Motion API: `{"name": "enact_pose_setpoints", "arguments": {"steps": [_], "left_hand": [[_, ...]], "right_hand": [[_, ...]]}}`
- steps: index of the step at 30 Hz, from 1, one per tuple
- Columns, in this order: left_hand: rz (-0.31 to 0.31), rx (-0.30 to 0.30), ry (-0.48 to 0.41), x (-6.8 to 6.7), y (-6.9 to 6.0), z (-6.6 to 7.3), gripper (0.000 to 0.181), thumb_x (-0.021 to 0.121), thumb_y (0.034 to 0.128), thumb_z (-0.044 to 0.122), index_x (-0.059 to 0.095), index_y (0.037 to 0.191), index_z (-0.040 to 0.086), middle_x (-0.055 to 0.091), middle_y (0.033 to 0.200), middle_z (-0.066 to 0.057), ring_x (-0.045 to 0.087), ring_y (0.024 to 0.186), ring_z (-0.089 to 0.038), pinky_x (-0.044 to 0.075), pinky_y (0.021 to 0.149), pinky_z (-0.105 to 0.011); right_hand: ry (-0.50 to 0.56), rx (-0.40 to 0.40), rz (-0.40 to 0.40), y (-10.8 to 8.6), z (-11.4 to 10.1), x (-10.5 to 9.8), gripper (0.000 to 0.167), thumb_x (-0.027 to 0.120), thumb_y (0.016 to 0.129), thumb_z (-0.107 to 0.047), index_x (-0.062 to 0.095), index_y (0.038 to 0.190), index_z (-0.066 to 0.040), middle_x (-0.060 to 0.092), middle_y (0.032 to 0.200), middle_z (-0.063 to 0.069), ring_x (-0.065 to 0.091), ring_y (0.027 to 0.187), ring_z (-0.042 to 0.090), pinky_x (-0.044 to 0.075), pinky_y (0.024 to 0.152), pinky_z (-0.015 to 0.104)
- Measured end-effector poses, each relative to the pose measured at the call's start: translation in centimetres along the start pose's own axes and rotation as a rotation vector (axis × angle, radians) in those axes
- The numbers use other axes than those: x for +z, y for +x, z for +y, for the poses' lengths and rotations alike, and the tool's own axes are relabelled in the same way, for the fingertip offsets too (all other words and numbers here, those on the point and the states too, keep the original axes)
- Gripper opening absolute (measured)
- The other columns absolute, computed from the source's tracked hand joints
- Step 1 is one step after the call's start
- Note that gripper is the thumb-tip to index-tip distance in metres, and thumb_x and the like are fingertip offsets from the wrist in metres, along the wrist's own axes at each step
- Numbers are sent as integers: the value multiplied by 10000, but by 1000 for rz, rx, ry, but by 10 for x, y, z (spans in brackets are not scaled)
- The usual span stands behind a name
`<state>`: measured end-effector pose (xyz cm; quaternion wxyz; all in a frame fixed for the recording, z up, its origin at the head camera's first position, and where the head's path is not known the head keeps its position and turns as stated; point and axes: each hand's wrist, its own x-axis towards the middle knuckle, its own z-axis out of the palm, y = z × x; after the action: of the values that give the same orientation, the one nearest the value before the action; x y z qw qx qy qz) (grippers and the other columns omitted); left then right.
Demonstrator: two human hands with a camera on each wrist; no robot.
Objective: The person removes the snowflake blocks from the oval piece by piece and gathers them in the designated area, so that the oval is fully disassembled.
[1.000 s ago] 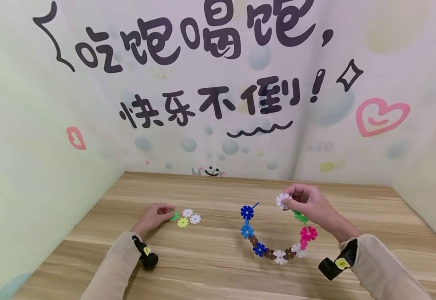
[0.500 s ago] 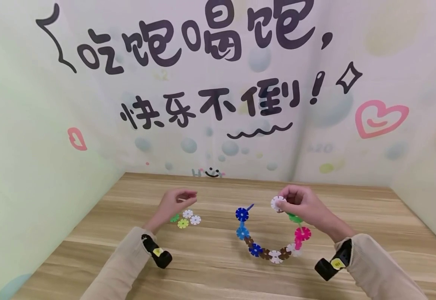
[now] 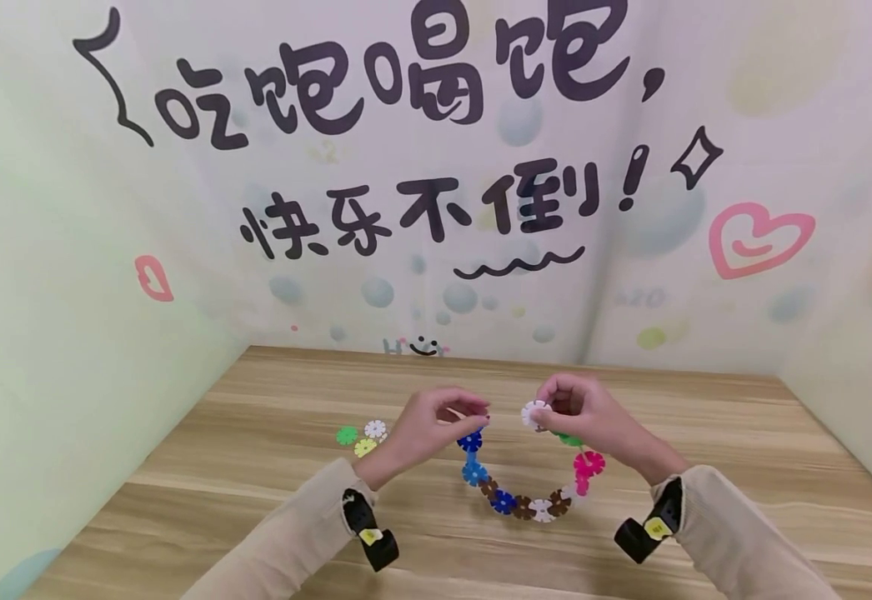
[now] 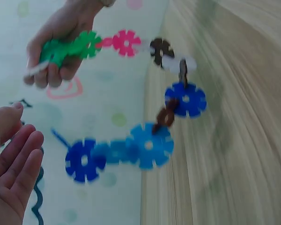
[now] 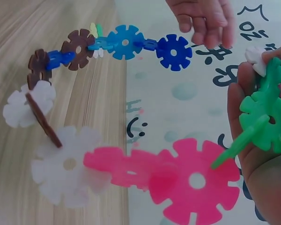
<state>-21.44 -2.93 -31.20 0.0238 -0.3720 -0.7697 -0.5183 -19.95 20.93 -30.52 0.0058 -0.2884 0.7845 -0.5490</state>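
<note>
A curved chain of interlocking slotted plastic discs hangs from my right hand [image 3: 597, 421], which pinches the white disc [image 3: 534, 413] at one end between thumb and fingers. Green discs [image 5: 267, 119] lie against that palm, followed by a pink disc [image 5: 196, 180]. White, brown and blue pieces make up the rest of the curve. At the other end are a light blue disc [image 4: 149, 145], a dark blue disc [image 4: 85, 160] and a blue piece [image 4: 60, 138] seen edge-on. My left hand [image 3: 432, 425] is beside this blue end, its fingers apart from the chain in the left wrist view.
Loose discs lie on the wooden table [image 3: 271, 517] behind my left wrist: a green disc [image 3: 347, 436], a white disc [image 3: 374, 428] and a yellow disc [image 3: 364, 447]. Another white one is mostly hidden by the hand. A printed cloth [image 3: 421, 292] stands behind the table.
My left hand has left the loose green disc and moved right to the chain's blue end. My right hand has shifted slightly left, carrying the chain with it.
</note>
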Motion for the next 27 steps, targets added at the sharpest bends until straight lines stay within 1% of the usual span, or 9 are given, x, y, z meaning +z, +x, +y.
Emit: {"name": "enact_pose_setpoints", "arguments": {"steps": [3, 6, 8, 13, 18, 20, 22, 25, 27], "left_hand": [[-21, 25, -14, 10, 6, -5, 199, 618, 833, 122, 638, 1005, 25, 653, 912, -62, 600, 805, -99, 504, 688, -220], [-21, 53, -47, 16, 10, -8, 203, 628, 826, 128, 640, 998, 21, 654, 897, -57, 605, 782, -95, 509, 675, -230], [-15, 54, -73, 18, 12, -6, 189, 634, 820, 118, 646, 976, 13, 656, 877, -65, 611, 759, -101, 513, 666, -236], [-5, 1, -119, 22, 15, 2, 140, 642, 806, 79, 653, 915, -8, 657, 830, -93, 624, 717, -163, 517, 646, -238], [-5, -8, -161, 21, 14, 19, 116, 631, 795, 4, 633, 878, -77, 639, 803, -169, 617, 686, -250, 516, 621, -232], [-1, -7, -171, 20, 13, 25, 111, 628, 787, -18, 626, 868, -94, 631, 796, -190, 612, 673, -230, 516, 617, -229], [7, -13, -183, 21, 13, 26, 110, 629, 779, -31, 620, 860, -105, 626, 794, -203, 608, 669, -201, 518, 619, -234], [40, -31, -200, 22, 13, 26, 110, 627, 771, -43, 614, 857, -112, 622, 795, -209, 601, 671, -160, 520, 624, -235], [72, -56, -213, 21, 12, 27, 108, 628, 769, -41, 614, 854, -107, 623, 797, -199, 595, 673, -142, 519, 630, -232]], "right_hand": [[6, -12, -13, 2, 1, 3, 108, 589, 840, -45, 525, 863, 38, 590, 761, 137, 536, 593, 105, 463, 484, 215], [18, -29, -23, 4, 2, 6, 97, 584, 844, -44, 527, 859, 33, 589, 757, 123, 541, 607, 109, 471, 506, 223], [21, -43, -29, 5, 2, 7, 91, 576, 850, -45, 526, 857, 31, 586, 751, 122, 537, 605, 113, 468, 505, 224], [13, -64, -39, 6, 2, 9, 67, 561, 860, -45, 528, 863, 14, 578, 744, 123, 516, 588, 114, 455, 493, 225], [25, -71, -44, 6, 4, 8, 85, 565, 857, -46, 525, 866, 28, 571, 739, 123, 506, 586, 114, 454, 489, 231], [29, -72, -49, 6, 4, 8, 98, 566, 858, -52, 522, 867, 35, 565, 739, 136, 503, 588, 116, 455, 491, 237], [20, -66, -49, 6, 4, 7, 102, 566, 861, -63, 530, 880, 31, 561, 752, 155, 501, 601, 115, 457, 502, 242], [-4, -47, -33, 5, 3, 5, 123, 579, 854, -71, 548, 941, 9, 578, 847, 158, 553, 705, 126, 497, 589, 262], [-33, -53, -15, 4, 2, 3, 181, 596, 840, -68, 554, 1003, -1, 584, 938, 145, 575, 811, 146, 510, 675, 284]]}}
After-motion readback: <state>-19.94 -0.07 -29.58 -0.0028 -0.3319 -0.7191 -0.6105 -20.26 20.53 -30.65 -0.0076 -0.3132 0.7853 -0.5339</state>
